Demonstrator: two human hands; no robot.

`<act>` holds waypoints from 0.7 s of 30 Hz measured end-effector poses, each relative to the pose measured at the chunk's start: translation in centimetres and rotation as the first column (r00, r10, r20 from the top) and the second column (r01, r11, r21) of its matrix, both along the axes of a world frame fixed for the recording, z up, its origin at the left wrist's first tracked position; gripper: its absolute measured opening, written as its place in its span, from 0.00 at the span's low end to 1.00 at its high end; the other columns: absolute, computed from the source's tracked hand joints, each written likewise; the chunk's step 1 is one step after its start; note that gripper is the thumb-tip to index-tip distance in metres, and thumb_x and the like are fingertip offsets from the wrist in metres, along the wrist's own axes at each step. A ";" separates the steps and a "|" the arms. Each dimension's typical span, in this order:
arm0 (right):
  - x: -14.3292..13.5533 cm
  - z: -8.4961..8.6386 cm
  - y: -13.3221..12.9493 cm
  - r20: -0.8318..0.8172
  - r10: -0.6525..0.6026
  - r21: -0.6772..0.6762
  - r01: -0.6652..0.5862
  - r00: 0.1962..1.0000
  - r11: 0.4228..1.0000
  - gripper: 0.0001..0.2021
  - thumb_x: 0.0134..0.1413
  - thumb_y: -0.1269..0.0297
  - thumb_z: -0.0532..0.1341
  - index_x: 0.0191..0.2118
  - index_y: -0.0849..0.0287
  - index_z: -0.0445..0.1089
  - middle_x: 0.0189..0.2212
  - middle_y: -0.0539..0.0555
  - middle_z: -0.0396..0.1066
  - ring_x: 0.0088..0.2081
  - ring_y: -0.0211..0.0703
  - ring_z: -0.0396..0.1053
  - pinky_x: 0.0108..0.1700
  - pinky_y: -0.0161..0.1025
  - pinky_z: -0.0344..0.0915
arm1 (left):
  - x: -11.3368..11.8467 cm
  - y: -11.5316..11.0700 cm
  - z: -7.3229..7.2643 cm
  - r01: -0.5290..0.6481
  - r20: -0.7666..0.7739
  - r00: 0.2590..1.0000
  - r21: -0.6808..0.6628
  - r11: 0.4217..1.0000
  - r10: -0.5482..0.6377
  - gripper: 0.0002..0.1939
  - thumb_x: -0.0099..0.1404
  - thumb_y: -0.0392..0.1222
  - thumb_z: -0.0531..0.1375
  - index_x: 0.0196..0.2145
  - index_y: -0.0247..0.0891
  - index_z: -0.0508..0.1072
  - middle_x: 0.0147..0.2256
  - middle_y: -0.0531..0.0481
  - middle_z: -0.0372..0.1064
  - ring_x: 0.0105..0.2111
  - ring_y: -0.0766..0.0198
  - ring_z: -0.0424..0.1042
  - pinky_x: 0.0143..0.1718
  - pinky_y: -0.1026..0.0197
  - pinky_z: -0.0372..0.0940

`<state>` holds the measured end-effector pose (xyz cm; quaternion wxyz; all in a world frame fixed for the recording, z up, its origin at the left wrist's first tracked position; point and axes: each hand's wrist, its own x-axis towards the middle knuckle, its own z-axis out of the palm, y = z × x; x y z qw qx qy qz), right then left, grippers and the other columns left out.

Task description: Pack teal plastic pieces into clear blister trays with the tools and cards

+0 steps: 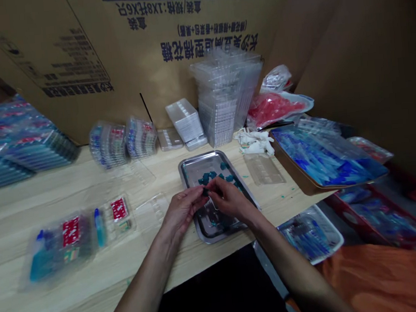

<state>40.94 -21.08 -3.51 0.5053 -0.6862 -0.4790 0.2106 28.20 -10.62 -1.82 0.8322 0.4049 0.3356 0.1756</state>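
Over the metal tray (204,230), my left hand (186,205) and my right hand (230,198) meet with their fingertips pinched together. Between them is a small dark green piece (206,192), partly covered by the fingers; its exact kind is unclear. Several similar dark green lumps (209,175) lie in the tray, mostly beyond my hands. To the left of my left hand, a clear plastic tray (153,209) lies flat on the wooden table.
Stacked clear trays (221,101) stand at the back, beside packed blister sets (108,144). At right are white gloves (254,142) and a cardboard box of blue tubes (324,158). A clear package (64,244) and a blue pen-like tube (99,228) lie left.
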 end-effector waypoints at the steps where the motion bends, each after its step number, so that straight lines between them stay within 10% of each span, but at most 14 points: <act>1: -0.2 0.1 0.0 0.035 -0.003 -0.016 0.003 0.999 1.000 0.05 0.53 0.69 0.55 0.37 0.57 0.65 0.28 0.48 0.67 0.28 0.38 0.64 0.32 0.34 0.58 | 0.0 -0.1 -0.2 -0.006 -0.007 1.000 0.051 0.999 0.006 0.15 0.48 0.38 0.72 0.35 0.30 0.80 0.33 0.44 0.79 0.29 0.67 0.76 0.35 0.66 0.71; 8: -0.9 0.1 0.3 0.189 -0.067 -0.125 0.092 0.980 0.988 0.03 0.52 0.71 0.54 0.32 0.56 0.63 0.26 0.50 0.68 0.27 0.40 0.65 0.31 0.35 0.56 | -0.4 -1.2 -1.1 0.026 -0.137 0.989 0.552 0.833 0.060 0.15 0.50 0.33 0.64 0.38 0.35 0.82 0.31 0.50 0.79 0.29 0.66 0.74 0.31 0.67 0.66; 17: -2.1 -0.6 0.3 0.072 0.013 -0.061 -0.009 0.997 0.998 0.03 0.55 0.65 0.54 0.32 0.56 0.63 0.25 0.50 0.69 0.26 0.39 0.65 0.30 0.34 0.58 | -3.6 0.5 -1.8 0.011 -0.043 0.999 0.219 0.976 -0.001 0.20 0.49 0.46 0.72 0.39 0.34 0.82 0.38 0.43 0.79 0.35 0.59 0.77 0.45 0.56 0.70; 19: -2.1 -0.5 0.3 0.045 0.057 -0.047 -0.055 0.997 0.997 0.05 0.55 0.64 0.54 0.35 0.57 0.65 0.27 0.50 0.70 0.27 0.39 0.65 0.30 0.35 0.59 | -5.7 3.1 -1.7 -0.009 -0.105 0.993 0.390 0.921 0.054 0.19 0.52 0.47 0.69 0.40 0.36 0.81 0.40 0.43 0.79 0.37 0.59 0.77 0.44 0.56 0.70; 21: -1.7 -0.6 0.3 0.039 0.052 -0.078 -0.049 0.998 0.996 0.07 0.56 0.63 0.54 0.37 0.57 0.66 0.26 0.49 0.69 0.27 0.39 0.64 0.30 0.35 0.58 | -7.8 6.1 -1.7 -0.032 -0.183 0.962 0.661 0.750 0.203 0.14 0.57 0.46 0.65 0.39 0.37 0.81 0.39 0.44 0.79 0.36 0.59 0.76 0.41 0.57 0.70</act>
